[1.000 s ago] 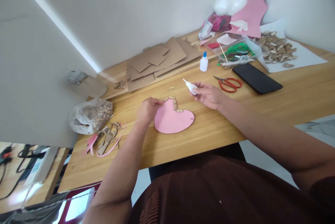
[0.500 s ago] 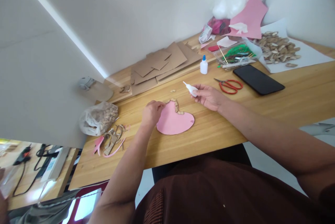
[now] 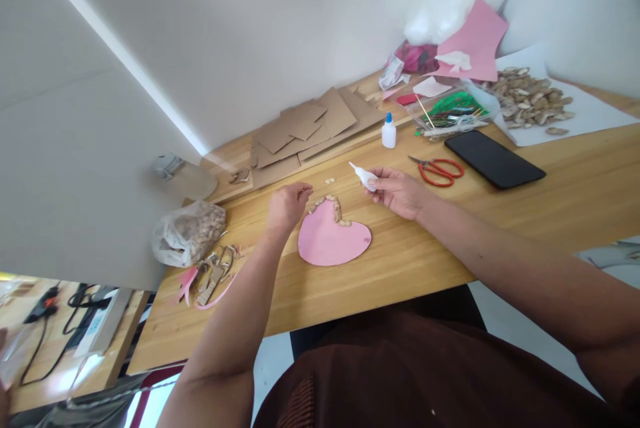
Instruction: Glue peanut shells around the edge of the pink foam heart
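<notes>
A pink heart-shaped card (image 3: 333,241) lies on the wooden table, with peanut shells (image 3: 336,207) set in a row along part of its upper edge. Just above its upper left edge, clear of the shells, is my left hand (image 3: 289,207), fingertips pinched; whether anything is between them is too small to see. My right hand (image 3: 397,191) is closed around a small white glue bottle (image 3: 365,178), its bare nozzle tilted up and to the left. A loose shell piece or two (image 3: 330,181) rests on the table between my hands, behind the heart.
Behind the heart lie cardboard pieces (image 3: 305,127). A blue-capped glue bottle (image 3: 389,133), red-handled scissors (image 3: 440,171), a phone (image 3: 495,158) and a shell pile (image 3: 535,98) are to the right. On the left are a plastic bag of peanuts (image 3: 190,233) and card scraps (image 3: 215,278).
My left hand has lifted off the heart's upper left edge and moved slightly away, uncovering a shell there. My right hand keeps the glue bottle in nearly the same place.
</notes>
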Demonstrator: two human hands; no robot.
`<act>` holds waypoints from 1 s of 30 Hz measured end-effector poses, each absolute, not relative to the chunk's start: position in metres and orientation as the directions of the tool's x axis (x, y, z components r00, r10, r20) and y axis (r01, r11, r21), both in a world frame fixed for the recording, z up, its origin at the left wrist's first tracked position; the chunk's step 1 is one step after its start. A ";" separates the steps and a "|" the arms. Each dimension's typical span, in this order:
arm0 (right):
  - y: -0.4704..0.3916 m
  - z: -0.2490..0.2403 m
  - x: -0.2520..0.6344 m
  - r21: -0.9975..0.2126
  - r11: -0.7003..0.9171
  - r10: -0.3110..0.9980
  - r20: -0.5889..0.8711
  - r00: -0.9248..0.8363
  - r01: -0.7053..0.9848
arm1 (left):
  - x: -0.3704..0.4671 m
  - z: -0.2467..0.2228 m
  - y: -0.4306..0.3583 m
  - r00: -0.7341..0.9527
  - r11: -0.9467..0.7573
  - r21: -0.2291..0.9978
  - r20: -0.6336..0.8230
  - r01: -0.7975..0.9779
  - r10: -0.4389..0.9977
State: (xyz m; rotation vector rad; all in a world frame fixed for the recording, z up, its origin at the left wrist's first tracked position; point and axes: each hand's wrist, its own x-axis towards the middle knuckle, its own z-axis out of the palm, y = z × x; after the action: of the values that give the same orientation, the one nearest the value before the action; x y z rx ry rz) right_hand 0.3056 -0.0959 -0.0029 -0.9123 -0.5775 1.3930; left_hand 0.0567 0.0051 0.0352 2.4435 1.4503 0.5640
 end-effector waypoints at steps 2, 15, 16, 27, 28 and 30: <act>-0.096 -0.003 0.306 -0.819 -0.066 0.976 -0.171 0.133 -0.570 | 0.069 0.036 0.015 0.478 -0.508 0.364 0.177 0.780 0.860; -0.092 -0.007 0.307 -0.814 -0.071 0.977 -0.173 0.125 -0.576 | 0.130 0.014 0.055 0.547 -0.542 0.310 0.079 0.781 0.833; -0.092 -0.006 0.307 -0.811 -0.073 0.976 -0.178 0.125 -0.580 | 0.131 0.014 0.057 0.551 -0.546 0.306 0.077 0.780 0.831; -0.094 -0.003 0.306 -0.804 -0.093 0.974 -0.197 0.116 -0.587 | 0.103 0.020 0.041 0.577 -0.615 0.387 0.223 0.687 0.785; -0.094 -0.003 0.306 -0.806 -0.098 0.974 -0.199 0.111 -0.584 | 0.097 0.023 0.034 0.557 -0.608 0.427 0.253 0.669 0.791; -0.095 -0.002 0.307 -0.810 -0.115 0.974 -0.206 0.095 -0.575 | 0.083 0.027 0.017 0.488 -0.570 0.614 0.319 0.547 0.812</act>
State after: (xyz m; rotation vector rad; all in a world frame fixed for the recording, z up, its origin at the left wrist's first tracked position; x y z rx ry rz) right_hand 0.3069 -0.0950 -0.0018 -0.9352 -0.5642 1.4414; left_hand 0.0828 0.0170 0.0269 2.3038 1.1261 0.8280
